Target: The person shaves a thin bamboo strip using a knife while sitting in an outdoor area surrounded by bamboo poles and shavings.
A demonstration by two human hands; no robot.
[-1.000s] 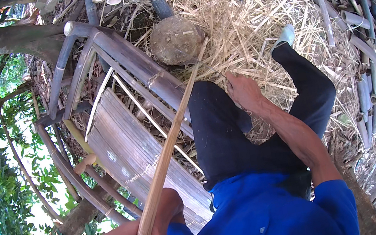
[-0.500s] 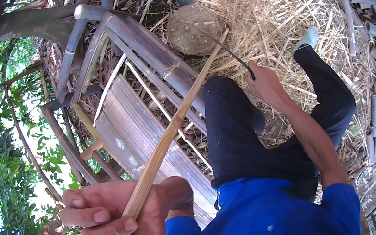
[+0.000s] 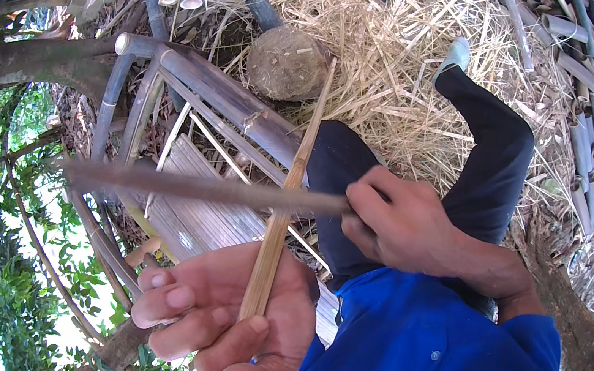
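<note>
You sit among straw [image 3: 400, 55] with bamboo poles [image 3: 571, 68] at your right edge and a bamboo frame [image 3: 224, 112] at your left, so free room is only above your knees. The bamboo strip [image 3: 289, 186] runs long from low left up toward the round stump [image 3: 286, 64]. Your left hand [image 3: 225, 319] closes its fingers around the lower part of the strip. Your right hand [image 3: 396, 228] grips tight a dark blade [image 3: 198, 189], blurred, which crosses over the strip just above the left-hand grip and points left.
</note>
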